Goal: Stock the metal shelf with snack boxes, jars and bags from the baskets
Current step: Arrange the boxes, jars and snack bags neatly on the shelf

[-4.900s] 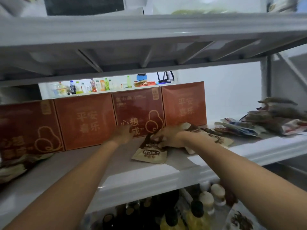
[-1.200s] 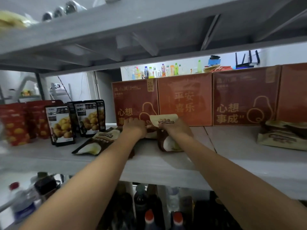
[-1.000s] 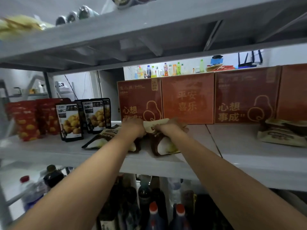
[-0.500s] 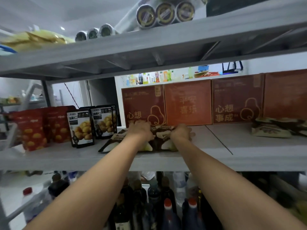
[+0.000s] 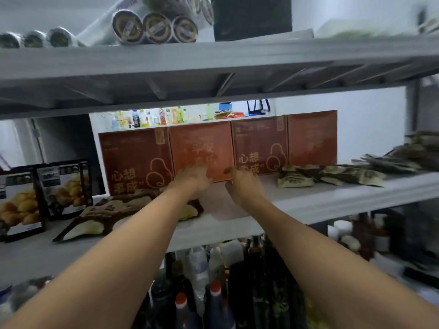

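Note:
Both my hands hover over the middle shelf board (image 5: 297,205) of the grey metal shelf, in front of a row of red boxes (image 5: 202,150). My left hand (image 5: 192,179) is empty, its fingers relaxed, just right of a pile of brown and cream snack bags (image 5: 114,210) lying flat on the shelf. My right hand (image 5: 242,184) is empty too, fingers loosely bent, above bare shelf. More brown snack bags (image 5: 327,175) lie in a heap further right. Neither hand touches a bag.
Black pouches with a yellow food picture (image 5: 64,186) stand upright at the left. Rolled packs (image 5: 154,27) lie on the top shelf. Bottles (image 5: 213,293) fill the shelf below. The upper shelf's underside hangs low over my hands.
Both hands have let go of the brown bags, which now lie at the left, and moved right in front of the second red box. The view has swung to the right.

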